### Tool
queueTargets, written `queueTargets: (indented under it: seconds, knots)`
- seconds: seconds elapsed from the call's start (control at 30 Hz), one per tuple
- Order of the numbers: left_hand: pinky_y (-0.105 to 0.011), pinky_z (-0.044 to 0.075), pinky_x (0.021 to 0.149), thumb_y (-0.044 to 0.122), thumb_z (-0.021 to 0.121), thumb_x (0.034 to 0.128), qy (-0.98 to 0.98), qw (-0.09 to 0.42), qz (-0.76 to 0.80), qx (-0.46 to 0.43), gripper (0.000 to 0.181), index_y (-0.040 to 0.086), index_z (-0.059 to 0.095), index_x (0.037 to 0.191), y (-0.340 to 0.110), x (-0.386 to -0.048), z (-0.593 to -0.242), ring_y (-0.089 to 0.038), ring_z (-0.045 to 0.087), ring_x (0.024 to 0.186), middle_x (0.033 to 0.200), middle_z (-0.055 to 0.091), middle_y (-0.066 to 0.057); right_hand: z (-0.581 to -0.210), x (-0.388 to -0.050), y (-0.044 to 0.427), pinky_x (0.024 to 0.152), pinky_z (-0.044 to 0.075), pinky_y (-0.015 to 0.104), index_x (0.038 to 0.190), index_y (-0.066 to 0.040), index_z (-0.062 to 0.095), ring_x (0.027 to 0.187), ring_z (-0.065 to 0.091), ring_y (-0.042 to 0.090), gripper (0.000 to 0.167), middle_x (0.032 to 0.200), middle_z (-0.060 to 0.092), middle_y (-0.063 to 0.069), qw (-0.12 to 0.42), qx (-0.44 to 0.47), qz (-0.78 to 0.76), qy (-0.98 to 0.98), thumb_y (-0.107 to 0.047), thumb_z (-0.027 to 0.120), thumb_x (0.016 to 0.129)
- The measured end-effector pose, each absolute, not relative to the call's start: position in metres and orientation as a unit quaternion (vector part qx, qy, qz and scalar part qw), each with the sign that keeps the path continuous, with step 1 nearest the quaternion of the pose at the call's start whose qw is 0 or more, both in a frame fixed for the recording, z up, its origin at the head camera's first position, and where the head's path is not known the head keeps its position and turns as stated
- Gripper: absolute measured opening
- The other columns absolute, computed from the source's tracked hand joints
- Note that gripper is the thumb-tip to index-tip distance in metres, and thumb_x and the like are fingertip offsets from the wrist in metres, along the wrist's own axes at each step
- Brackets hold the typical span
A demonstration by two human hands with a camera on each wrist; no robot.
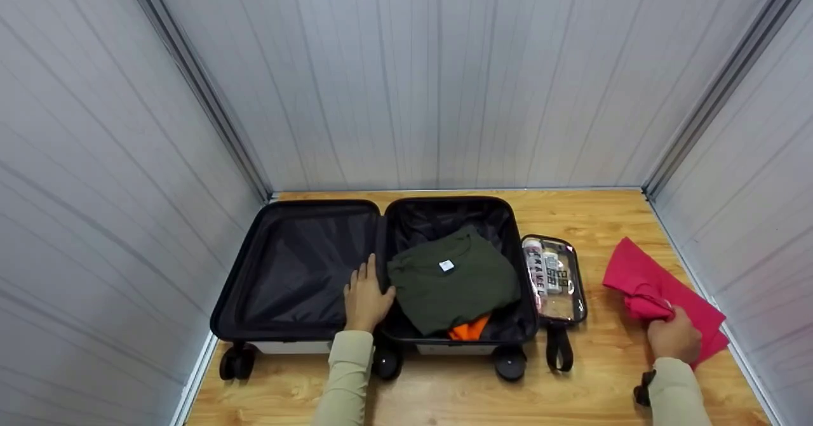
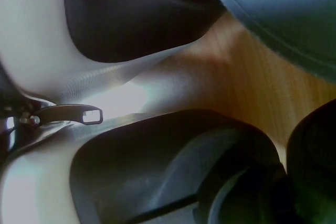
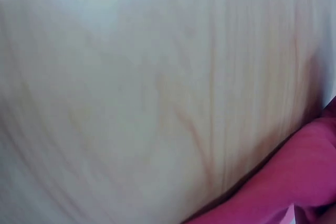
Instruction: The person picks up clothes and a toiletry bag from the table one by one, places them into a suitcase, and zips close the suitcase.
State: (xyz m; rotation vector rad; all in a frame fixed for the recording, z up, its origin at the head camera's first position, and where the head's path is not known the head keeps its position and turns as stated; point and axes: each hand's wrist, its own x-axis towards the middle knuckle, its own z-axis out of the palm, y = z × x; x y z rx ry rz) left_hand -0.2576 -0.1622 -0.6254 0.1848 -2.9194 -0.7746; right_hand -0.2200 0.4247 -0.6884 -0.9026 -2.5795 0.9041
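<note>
On the floor at the right of the head view lies a bright pink folded garment [image 1: 641, 267], also seen as pink cloth [image 3: 283, 182] in the right wrist view's lower corner. My right hand [image 1: 676, 337] grips its near part, where the fabric is bunched. My left hand [image 1: 367, 294] rests with fairly straight fingers near the inner edge of the open suitcase's left half [image 1: 298, 273]. A dark green T-shirt [image 1: 457, 292] with a white label lies folded in the right half [image 1: 524, 331], over an orange cloth [image 1: 470, 329] that peeks out below.
A clear toiletry pouch [image 1: 559, 308] with bottles and a black strap [image 1: 559, 350] lies against the suitcase's right side. Black wheels [image 1: 510, 362] stick out in front. The left wrist view shows a zipper pull [image 2: 68, 114]. Panel walls [image 1: 438, 83] enclose the wooden floor [image 1: 457, 394].
</note>
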Motion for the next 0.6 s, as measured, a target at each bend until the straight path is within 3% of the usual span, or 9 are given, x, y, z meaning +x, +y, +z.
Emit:
queueTargets:
  seconds: [0.4,0.6]
  knots:
    - [-0.067,0.032,0.115,0.035,0.071,0.0938,-0.963,0.057,-0.258,0.060,0.083,0.014,0.030,0.162,-0.1629,-0.2571,-0.6256,-0.042,0.040,0.147,0.159,0.043,-0.020,-0.6921,-0.2190,0.4291,0.086,0.042,0.067,0.124,0.003,0.061,0.104,0.053,0.064,0.041,0.121,0.062,0.036,0.143,-0.319,0.334,-0.875,-0.009,0.048,0.087]
    - [-0.066,0.033,0.115,0.036,0.071,0.0939,-0.964,0.057,-0.253,0.059,0.083,0.014,0.030,0.162,-0.1625,-0.2581,-0.6269,-0.042,0.040,0.147,0.159,0.043,-0.020,-0.6908,-0.2183,0.4295,0.092,0.042,0.065,0.132,0.001,0.058,0.113,0.053,0.061,0.045,0.129,0.060,0.034,0.120,-0.327,0.341,-0.873,-0.012,0.047,0.090]
